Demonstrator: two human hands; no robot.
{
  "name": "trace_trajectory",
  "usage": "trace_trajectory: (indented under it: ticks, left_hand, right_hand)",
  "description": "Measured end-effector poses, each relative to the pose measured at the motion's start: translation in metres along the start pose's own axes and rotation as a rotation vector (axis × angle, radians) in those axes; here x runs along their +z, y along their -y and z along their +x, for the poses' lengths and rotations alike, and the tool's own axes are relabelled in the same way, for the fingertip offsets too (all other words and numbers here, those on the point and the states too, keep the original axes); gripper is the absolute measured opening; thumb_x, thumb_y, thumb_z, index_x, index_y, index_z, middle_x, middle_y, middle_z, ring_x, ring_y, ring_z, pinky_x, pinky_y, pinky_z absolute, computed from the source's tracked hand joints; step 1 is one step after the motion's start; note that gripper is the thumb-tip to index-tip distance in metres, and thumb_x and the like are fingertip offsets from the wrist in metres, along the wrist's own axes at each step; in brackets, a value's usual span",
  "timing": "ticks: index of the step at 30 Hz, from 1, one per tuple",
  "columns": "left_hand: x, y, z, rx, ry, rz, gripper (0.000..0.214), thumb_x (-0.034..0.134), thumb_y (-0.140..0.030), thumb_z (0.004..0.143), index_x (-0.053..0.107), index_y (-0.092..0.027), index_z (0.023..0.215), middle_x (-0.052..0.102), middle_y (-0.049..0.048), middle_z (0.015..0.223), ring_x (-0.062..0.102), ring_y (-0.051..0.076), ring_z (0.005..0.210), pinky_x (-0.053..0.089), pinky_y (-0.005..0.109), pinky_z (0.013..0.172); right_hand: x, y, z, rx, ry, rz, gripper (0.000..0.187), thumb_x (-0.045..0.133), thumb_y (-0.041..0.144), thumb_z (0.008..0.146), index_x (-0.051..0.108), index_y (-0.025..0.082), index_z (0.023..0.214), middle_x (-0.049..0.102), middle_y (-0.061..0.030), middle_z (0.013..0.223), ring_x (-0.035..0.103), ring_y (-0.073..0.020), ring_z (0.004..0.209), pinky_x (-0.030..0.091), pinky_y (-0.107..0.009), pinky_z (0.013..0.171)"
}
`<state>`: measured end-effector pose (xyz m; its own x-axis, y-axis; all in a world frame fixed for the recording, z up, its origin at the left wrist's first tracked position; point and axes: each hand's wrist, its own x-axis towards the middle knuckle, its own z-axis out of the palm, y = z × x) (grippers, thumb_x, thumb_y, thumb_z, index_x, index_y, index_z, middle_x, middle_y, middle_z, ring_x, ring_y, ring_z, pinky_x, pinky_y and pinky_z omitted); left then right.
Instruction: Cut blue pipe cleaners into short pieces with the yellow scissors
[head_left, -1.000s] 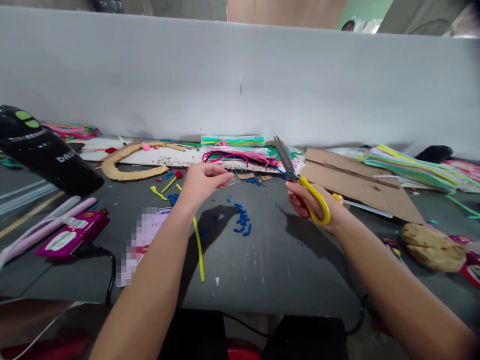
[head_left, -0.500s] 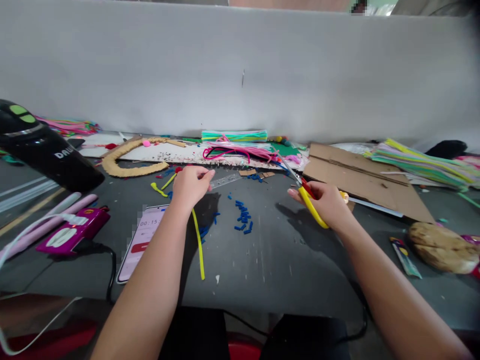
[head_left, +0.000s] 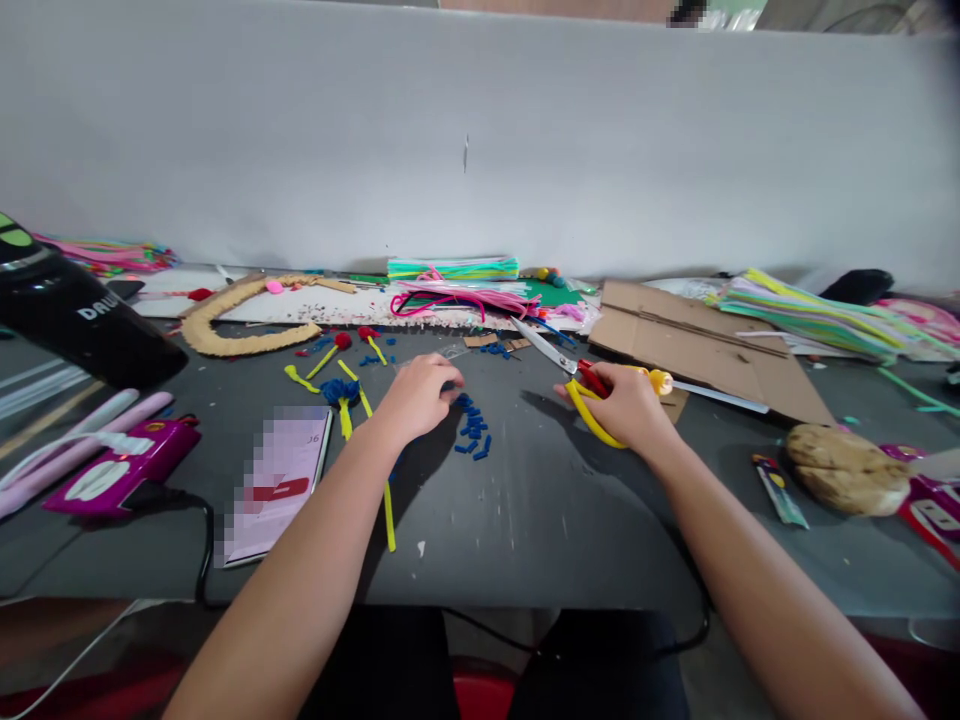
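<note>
My left hand point(head_left: 421, 400) is over the table with its fingers curled together at the upper left edge of a small pile of short blue pieces point(head_left: 472, 432). Whatever its fingertips pinch is hidden. In my right hand point(head_left: 630, 400) is a pair of scissors point(head_left: 551, 352) with red and yellow handles. Its blades point up and left, away from the pile. A yellow pipe cleaner point(head_left: 389, 515) runs out from under my left forearm. Beyond that wrist lie a blue fuzzy bunch on a yellow stem point(head_left: 341, 391) and two red balls on yellow stems point(head_left: 343, 342).
A phone point(head_left: 289, 470) lies left of my forearm, near a purple corded device point(head_left: 127, 468) and a black cylindrical appliance point(head_left: 90, 320). Behind are a tan curved ring point(head_left: 225, 345) and pipe cleaner bundles point(head_left: 454, 268). Cardboard point(head_left: 675, 345) and a brown lump point(head_left: 844, 470) are at right.
My left hand has come right and down to the blue pile, uncovering the red balls and blue bunch. My right hand still holds the scissors. The view has shifted slightly right.
</note>
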<state>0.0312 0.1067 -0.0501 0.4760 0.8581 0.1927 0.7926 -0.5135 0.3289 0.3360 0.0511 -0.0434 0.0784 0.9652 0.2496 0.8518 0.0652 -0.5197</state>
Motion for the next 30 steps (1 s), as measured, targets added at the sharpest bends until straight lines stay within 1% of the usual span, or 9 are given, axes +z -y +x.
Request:
trace_trajectory:
  ticks: [4, 8, 12, 15, 18, 21, 23, 25, 30]
  left_hand:
    - [0.010, 0.002, 0.002, -0.009, 0.019, 0.015, 0.017, 0.061, -0.022, 0.086, 0.077, -0.024, 0.091, 0.068, 0.0088, 0.116, 0.060, 0.030, 0.110, 0.045, 0.045, 0.099]
    - [0.013, 0.003, 0.003, -0.019, 0.018, 0.023, 0.013, 0.063, -0.022, 0.084, 0.075, -0.023, 0.085, 0.068, 0.0090, 0.112, 0.059, 0.030, 0.108, 0.045, 0.045, 0.096]
    - [0.010, 0.000, 0.003, -0.021, -0.050, 0.023, 0.015, 0.056, -0.018, 0.087, 0.071, -0.020, 0.085, 0.068, 0.0111, 0.109, 0.059, 0.030, 0.103, 0.047, 0.043, 0.089]
    - [0.003, -0.007, 0.002, -0.077, -0.111, -0.139, 0.016, 0.052, -0.018, 0.090, 0.068, -0.020, 0.088, 0.070, 0.0084, 0.094, 0.063, 0.024, 0.088, 0.048, 0.037, 0.079]
    - [-0.004, -0.016, 0.001, -0.136, -0.183, -0.383, 0.011, 0.059, -0.027, 0.088, 0.068, -0.020, 0.086, 0.073, 0.0047, 0.083, 0.065, 0.019, 0.075, 0.050, 0.032, 0.073]
    - [-0.009, -0.021, 0.000, -0.135, -0.262, -0.618, 0.015, 0.068, -0.032, 0.083, 0.068, -0.019, 0.091, 0.075, 0.0052, 0.086, 0.070, 0.019, 0.078, 0.053, 0.031, 0.075]
    - [-0.011, -0.021, 0.000, -0.136, -0.297, -0.712, 0.021, 0.071, -0.033, 0.080, 0.069, -0.019, 0.096, 0.076, 0.0056, 0.089, 0.071, 0.019, 0.081, 0.055, 0.031, 0.077]
    - [-0.012, -0.021, 0.001, -0.126, -0.323, -0.722, 0.023, 0.070, -0.034, 0.081, 0.072, -0.018, 0.098, 0.077, 0.0066, 0.093, 0.071, 0.020, 0.085, 0.055, 0.031, 0.079]
    - [-0.014, -0.018, 0.001, -0.109, -0.331, -0.614, 0.024, 0.061, -0.033, 0.088, 0.075, -0.019, 0.100, 0.076, 0.0074, 0.101, 0.069, 0.020, 0.090, 0.054, 0.031, 0.078]
  right_hand:
    - [0.004, -0.003, 0.000, -0.002, 0.007, -0.005, 0.047, 0.071, 0.064, 0.072, 0.055, 0.021, 0.067, 0.055, 0.0005, 0.062, 0.048, -0.0154, 0.059, 0.033, -0.029, 0.056]
    - [0.003, -0.003, 0.000, -0.001, 0.016, -0.003, 0.045, 0.072, 0.062, 0.072, 0.054, 0.021, 0.067, 0.056, 0.0009, 0.062, 0.048, -0.0153, 0.060, 0.033, -0.029, 0.056]
    - [0.001, -0.002, 0.000, 0.009, 0.022, -0.001, 0.045, 0.072, 0.062, 0.071, 0.055, 0.021, 0.067, 0.058, 0.0002, 0.063, 0.050, -0.0160, 0.060, 0.033, -0.029, 0.056]
    - [-0.001, -0.002, -0.001, 0.003, 0.042, 0.006, 0.044, 0.072, 0.063, 0.071, 0.056, 0.021, 0.067, 0.059, -0.0004, 0.064, 0.052, -0.0164, 0.061, 0.033, -0.029, 0.056]
    - [-0.002, 0.000, -0.002, -0.003, 0.074, -0.004, 0.047, 0.072, 0.064, 0.069, 0.052, 0.022, 0.066, 0.058, 0.0002, 0.063, 0.050, -0.0156, 0.060, 0.032, -0.028, 0.055]
    - [-0.003, 0.003, -0.004, -0.022, 0.082, -0.008, 0.051, 0.071, 0.066, 0.070, 0.046, 0.022, 0.065, 0.054, 0.0014, 0.061, 0.046, -0.0142, 0.059, 0.030, -0.027, 0.054]
    - [-0.003, 0.004, -0.005, -0.035, 0.084, -0.005, 0.052, 0.070, 0.067, 0.071, 0.044, 0.022, 0.065, 0.053, 0.0016, 0.061, 0.044, -0.0138, 0.058, 0.030, -0.027, 0.054]
    - [-0.003, 0.004, -0.005, -0.036, 0.090, 0.001, 0.052, 0.069, 0.068, 0.071, 0.044, 0.022, 0.065, 0.053, 0.0016, 0.061, 0.043, -0.0139, 0.058, 0.030, -0.027, 0.053]
    - [-0.001, 0.004, -0.005, -0.044, 0.103, 0.025, 0.053, 0.070, 0.069, 0.070, 0.045, 0.023, 0.067, 0.052, 0.0016, 0.062, 0.042, -0.0143, 0.058, 0.030, -0.027, 0.053]
